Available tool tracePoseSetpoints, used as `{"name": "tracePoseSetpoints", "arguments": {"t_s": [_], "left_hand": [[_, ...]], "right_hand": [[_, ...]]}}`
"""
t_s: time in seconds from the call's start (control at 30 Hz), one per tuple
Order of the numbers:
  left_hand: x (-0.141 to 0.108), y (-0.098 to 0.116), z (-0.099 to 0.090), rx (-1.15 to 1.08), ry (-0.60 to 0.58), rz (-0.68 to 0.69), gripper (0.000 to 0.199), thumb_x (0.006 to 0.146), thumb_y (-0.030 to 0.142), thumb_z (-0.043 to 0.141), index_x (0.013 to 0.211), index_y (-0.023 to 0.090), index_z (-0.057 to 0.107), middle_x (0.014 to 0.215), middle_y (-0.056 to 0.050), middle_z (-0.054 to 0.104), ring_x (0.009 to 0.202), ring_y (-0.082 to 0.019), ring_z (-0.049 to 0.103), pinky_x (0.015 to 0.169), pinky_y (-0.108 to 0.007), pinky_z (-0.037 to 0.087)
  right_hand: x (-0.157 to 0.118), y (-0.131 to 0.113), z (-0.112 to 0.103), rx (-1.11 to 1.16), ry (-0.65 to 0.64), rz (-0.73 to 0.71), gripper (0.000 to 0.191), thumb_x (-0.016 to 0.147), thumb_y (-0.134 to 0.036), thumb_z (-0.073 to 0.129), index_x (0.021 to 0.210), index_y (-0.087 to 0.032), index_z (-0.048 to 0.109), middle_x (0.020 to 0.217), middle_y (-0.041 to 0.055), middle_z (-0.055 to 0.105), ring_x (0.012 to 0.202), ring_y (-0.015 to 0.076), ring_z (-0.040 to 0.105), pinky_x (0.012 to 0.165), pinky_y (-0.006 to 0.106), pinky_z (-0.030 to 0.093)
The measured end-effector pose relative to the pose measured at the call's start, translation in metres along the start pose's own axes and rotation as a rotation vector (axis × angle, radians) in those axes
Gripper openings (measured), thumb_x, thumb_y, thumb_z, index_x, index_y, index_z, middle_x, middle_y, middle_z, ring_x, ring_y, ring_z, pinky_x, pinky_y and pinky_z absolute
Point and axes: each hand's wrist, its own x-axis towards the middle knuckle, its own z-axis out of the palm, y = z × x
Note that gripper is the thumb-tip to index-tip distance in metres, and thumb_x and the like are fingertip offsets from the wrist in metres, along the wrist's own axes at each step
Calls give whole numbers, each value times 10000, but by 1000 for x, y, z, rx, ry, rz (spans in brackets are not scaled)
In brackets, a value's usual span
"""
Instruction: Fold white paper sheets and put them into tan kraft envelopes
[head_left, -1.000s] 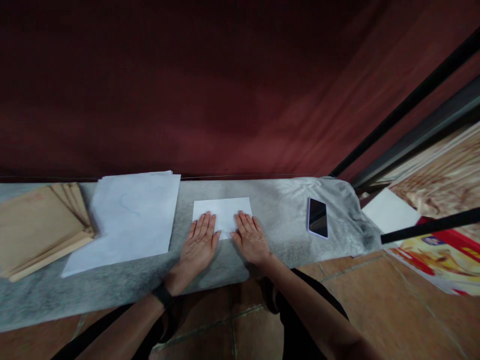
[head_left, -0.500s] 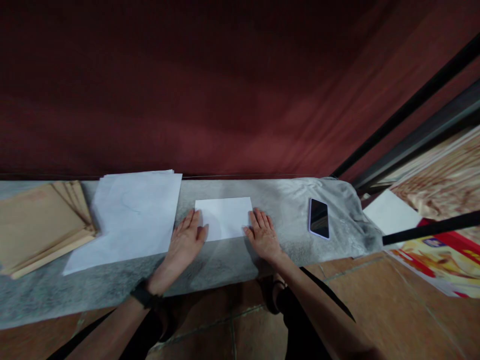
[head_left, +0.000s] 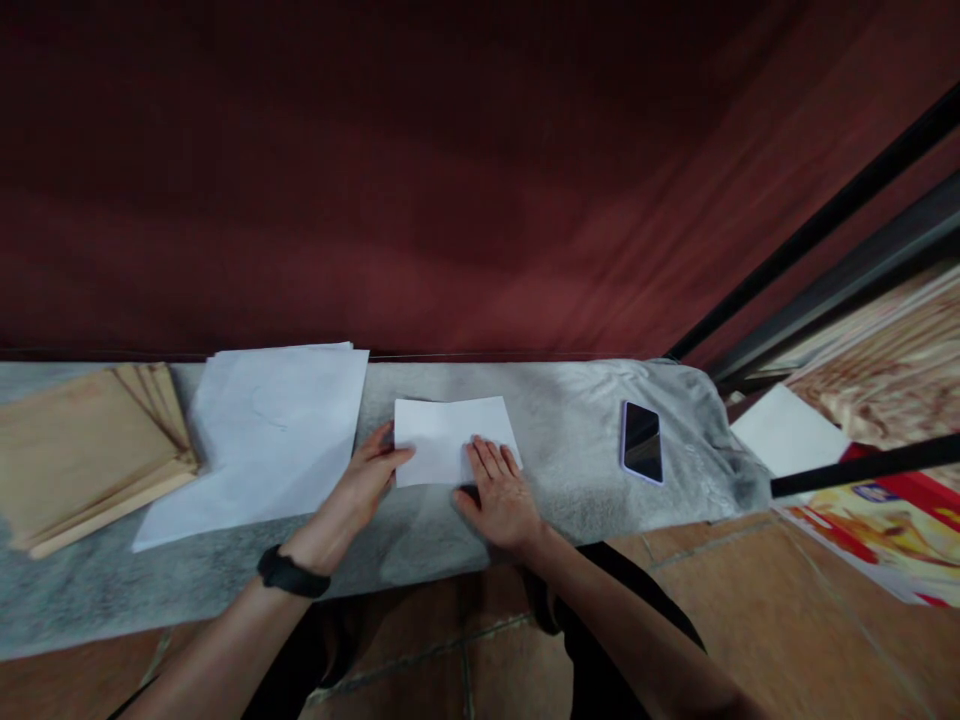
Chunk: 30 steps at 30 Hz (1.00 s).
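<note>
A small white paper (head_left: 439, 425), seemingly folded, lies on the grey cloth surface in front of me. My left hand (head_left: 369, 475) grips its left edge, thumb on top and fingers at or under the side. Flat on the paper's lower right part rests my right hand (head_left: 501, 500), fingers extended and thumb apart. Larger white sheets (head_left: 277, 420) lie to the left of my left hand, the top one with faint marks.
Brown envelopes (head_left: 90, 450) are stacked at the far left. A phone (head_left: 642, 442) lies to the right on the grey cloth (head_left: 577, 400). Black bars (head_left: 862, 466) and a colourful printed box (head_left: 892, 520) stand at the right, beyond the cloth's end.
My left hand has gone from lying flat beside the paper to gripping its left edge. My right hand has moved left onto the paper.
</note>
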Motion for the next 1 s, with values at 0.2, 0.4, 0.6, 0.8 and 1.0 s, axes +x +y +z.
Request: {"name": "tracePoseSetpoints", "arguments": {"t_s": [0.2,0.4,0.6,0.8,1.0], "left_hand": [[-14,22,21,-132,-148,34,483,638,327,815,1082,184,689,1041,-53,767,927,-213,713,758,-288,570],[-19,17,38,-13,-273,102,609,932,597,489,1400,208,518,1443,-138,588,1249,-266,619,932,-425,587],[-20,-7,52,-152,-365,-78,564,786,373,732,1300,194,584,1248,-123,715,1052,-266,715,864,-409,598],[-1,-8,30,112,-249,33,646,677,314,742,1288,191,571,1029,-54,764,900,-224,726,745,-333,567],[21,2,4,292,-226,146,929,644,295,719,1491,140,373,823,-15,758,715,-228,700,685,-346,540]], "right_hand": [[13,-8,-16,170,88,103,550,982,-278,492,1517,-157,450,1556,113,470,1398,258,480,1198,426,341],[38,0,-45,858,308,317,482,1060,-476,306,1322,-223,622,1215,63,724,1133,234,674,963,384,549],[46,-6,-40,1252,300,421,560,1017,-533,277,1279,-132,568,1180,140,721,1042,240,707,807,344,592],[42,18,-22,1430,390,700,353,807,-488,570,1003,-196,601,1016,108,735,865,232,712,687,320,572],[38,57,-19,1305,446,797,378,637,-410,688,946,-202,621,706,-33,636,553,128,555,497,235,439]]}}
